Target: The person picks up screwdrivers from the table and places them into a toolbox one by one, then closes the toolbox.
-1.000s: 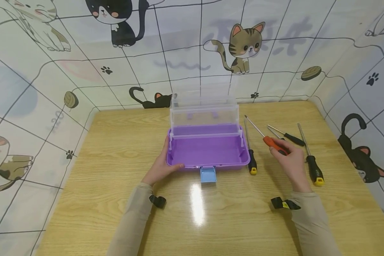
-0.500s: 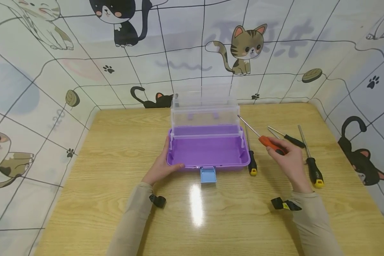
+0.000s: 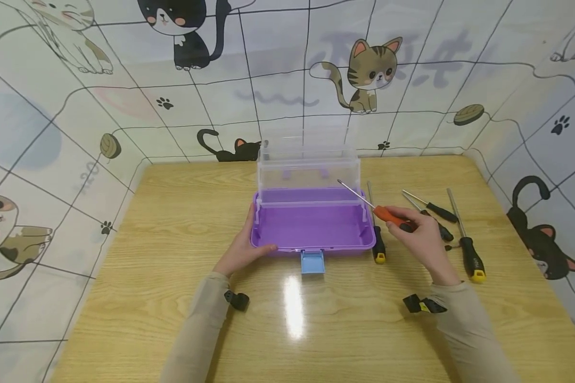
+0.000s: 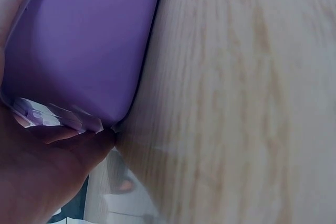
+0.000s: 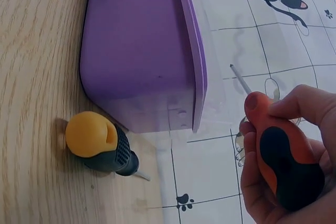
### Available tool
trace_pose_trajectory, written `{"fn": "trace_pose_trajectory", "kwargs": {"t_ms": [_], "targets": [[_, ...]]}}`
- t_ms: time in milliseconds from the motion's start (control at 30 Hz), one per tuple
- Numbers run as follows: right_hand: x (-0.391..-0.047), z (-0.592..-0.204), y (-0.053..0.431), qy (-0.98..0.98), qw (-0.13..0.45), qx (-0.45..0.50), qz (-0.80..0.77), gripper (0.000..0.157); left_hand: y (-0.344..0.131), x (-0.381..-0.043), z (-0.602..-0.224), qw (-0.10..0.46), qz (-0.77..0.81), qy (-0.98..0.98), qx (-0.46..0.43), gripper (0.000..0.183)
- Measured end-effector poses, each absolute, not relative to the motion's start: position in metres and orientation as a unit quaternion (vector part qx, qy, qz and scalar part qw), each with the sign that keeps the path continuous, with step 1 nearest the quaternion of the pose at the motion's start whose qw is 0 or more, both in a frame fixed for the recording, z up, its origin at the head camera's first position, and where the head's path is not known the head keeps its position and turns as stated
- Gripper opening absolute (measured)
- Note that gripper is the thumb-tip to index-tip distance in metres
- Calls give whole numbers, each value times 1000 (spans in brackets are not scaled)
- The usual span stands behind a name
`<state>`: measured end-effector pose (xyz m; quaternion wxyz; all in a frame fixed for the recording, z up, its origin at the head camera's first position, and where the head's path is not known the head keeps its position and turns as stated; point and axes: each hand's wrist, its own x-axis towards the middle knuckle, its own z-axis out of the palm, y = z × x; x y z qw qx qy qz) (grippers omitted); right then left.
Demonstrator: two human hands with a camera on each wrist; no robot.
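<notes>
A purple toolbox (image 3: pixel 311 226) with a raised clear lid (image 3: pixel 309 175) stands on the table, its blue latch (image 3: pixel 312 262) hanging down in front. My left hand (image 3: pixel 241 247) grips the toolbox's left end, thumb over the front rim; the left wrist view shows the fingers against the purple wall (image 4: pixel 89 40). My right hand (image 3: pixel 421 236) holds an orange-and-black screwdriver (image 3: pixel 387 215) by its handle, seen close in the right wrist view as an orange handle (image 5: pixel 286 156). Its shaft points up-left, and the tip overlaps the toolbox's right back part in the head view.
Beside the toolbox's right end lies a black-and-yellow screwdriver (image 3: pixel 378 244). Further right are another large black-and-yellow screwdriver (image 3: pixel 471 259) and a slim black-handled screwdriver (image 3: pixel 442 211), with a further dark-handled one (image 3: pixel 443 230) partly behind my right hand. A cat-patterned sheet (image 3: pixel 278 80) surrounds the wooden table (image 3: pixel 182 213).
My right hand has moved left with the orange screwdriver, bringing its tip from right of the toolbox to over its right part. The left hand keeps its grip on the toolbox.
</notes>
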<state>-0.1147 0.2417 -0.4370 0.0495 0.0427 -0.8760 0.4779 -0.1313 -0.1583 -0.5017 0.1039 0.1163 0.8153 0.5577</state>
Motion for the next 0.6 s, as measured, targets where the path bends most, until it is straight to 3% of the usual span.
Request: {"fn": "trace_pose_trajectory", "kwargs": {"t_ms": [467, 600], "targets": [[-120, -429, 226, -875, 9, 113, 470, 34, -157, -130, -499, 99, 544, 824, 121, 123], [-118, -418, 219, -873, -12, 115, 473, 35, -154, -124, -482, 106, 548, 821, 121, 120]]}}
